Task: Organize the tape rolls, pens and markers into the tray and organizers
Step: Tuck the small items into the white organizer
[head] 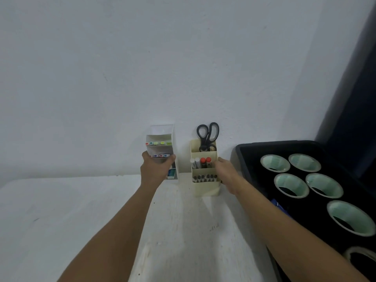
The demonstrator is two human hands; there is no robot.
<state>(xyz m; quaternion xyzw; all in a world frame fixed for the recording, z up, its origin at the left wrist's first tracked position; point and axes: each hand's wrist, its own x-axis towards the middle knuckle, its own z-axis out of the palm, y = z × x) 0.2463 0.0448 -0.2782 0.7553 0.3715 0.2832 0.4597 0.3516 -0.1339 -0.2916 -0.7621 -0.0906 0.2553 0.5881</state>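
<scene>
A white tiered organizer (161,137) stands against the wall with coloured markers (158,143) in its tiers. My left hand (155,169) grips its front, fingers wrapped around the lower tier. To its right stands a cream organizer (205,188) holding black scissors (207,135), red and white capped markers (200,162) and dark pens (204,178). My right hand (224,171) holds its right side. A black tray (247,159) at the right holds several tape rolls (291,185).
The white table (81,210) runs to the wall behind the organizers. A small blue object (278,205) lies in the tray beside my right forearm. A dark surface (354,98) rises at the far right behind the tray.
</scene>
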